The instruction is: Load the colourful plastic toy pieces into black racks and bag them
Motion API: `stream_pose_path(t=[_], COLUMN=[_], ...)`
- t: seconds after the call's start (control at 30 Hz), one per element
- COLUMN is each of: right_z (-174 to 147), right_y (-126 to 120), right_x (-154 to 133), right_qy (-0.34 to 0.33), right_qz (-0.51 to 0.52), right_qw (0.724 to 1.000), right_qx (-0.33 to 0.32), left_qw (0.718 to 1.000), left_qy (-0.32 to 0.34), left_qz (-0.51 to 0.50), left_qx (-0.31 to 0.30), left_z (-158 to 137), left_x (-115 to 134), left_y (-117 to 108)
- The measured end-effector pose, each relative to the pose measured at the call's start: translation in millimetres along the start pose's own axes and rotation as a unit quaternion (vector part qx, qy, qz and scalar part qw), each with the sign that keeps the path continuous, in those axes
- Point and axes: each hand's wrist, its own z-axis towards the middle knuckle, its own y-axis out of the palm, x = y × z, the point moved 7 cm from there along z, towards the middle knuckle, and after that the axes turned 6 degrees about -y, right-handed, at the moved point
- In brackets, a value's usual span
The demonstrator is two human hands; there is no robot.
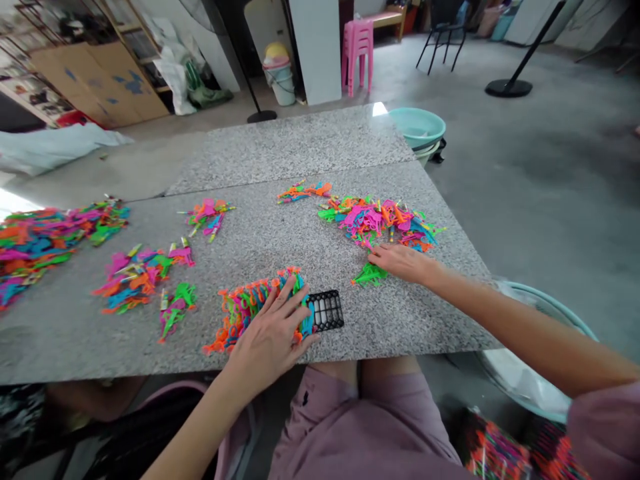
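My left hand [273, 327] lies with fingers stretched over a packed row of small plastic toys [243, 300] in orange, green, pink and blue. These toys stand in a black grid rack [327, 311], whose right end shows bare cells. At the near edge of a mixed heap of the same toys [370, 219], my right hand [403, 261] has its thumb and fingers closed on a bright green plastic toy [369, 273]. The exact shape of the green pieces is blurred, and the hand partly covers them.
On the speckled stone table [270, 233] lie more toy clusters [135, 277] and a large pile [45, 243] at far left. A turquoise basin [417, 125] stands beyond the table's right edge; a clear tub [540, 360] sits below it. Pink stools [357, 50] stand behind.
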Motion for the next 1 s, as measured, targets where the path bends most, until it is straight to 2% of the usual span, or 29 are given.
stream_pose_path(t=[0.17,0.33,0.43,0.5,0.53,0.63,0.67,0.7,0.73,0.8,0.9,1.0], right_z=[5.5,27.2,29.8,30.4,32.0,45.1,51.7,58.6,64.7,73.5,80.2,84.9], right_y=[7.1,-1.4,-10.4,-9.0,-4.0,21.8,28.7,33.6,36.1,35.5,25.3,14.3], right_x=[-5.1,-1.8,-3.3,-15.6,-25.7,-68.2,-83.2,-96.1,-105.6,-113.3,-108.7,-106.7], right_qy=[0.003,-0.011,-0.005,0.018,0.039,0.098,0.101,0.099,0.096,0.1,0.098,0.072], right_qz=[0.011,0.03,0.105,0.219,0.289,0.476,0.51,0.526,0.523,0.478,0.396,0.342], right_qw=[0.999,0.999,0.993,0.971,0.95,0.861,0.839,0.828,0.83,0.857,0.903,0.933], right_qx=[0.03,0.024,0.057,0.098,0.116,0.152,0.162,0.166,0.169,0.163,0.134,0.09], left_qw=[1.0,1.0,1.0,1.0,1.0,1.0,1.0,1.0,1.0,1.0,1.0,1.0], left_qy=[-0.006,-0.012,-0.014,-0.016,-0.017,-0.016,-0.016,-0.014,-0.014,-0.015,-0.021,-0.025], left_qz=[0.001,0.014,0.018,0.022,0.023,0.018,0.015,0.012,0.01,0.008,0.009,0.008], left_qx=[-0.003,-0.009,-0.008,-0.009,-0.009,-0.006,-0.007,-0.006,-0.007,-0.008,-0.012,0.0], left_z=[1.5,-0.3,-0.9,-0.6,-0.3,0.6,0.9,1.1,1.3,1.6,1.9,1.2], left_x=[1.0,2.4,2.7,2.2,1.9,1.1,1.1,1.3,1.5,2.1,2.8,3.2], left_y=[-1.2,-1.1,-0.9,0.2,0.7,1.1,1.1,0.9,0.6,0.2,0.2,-1.9])
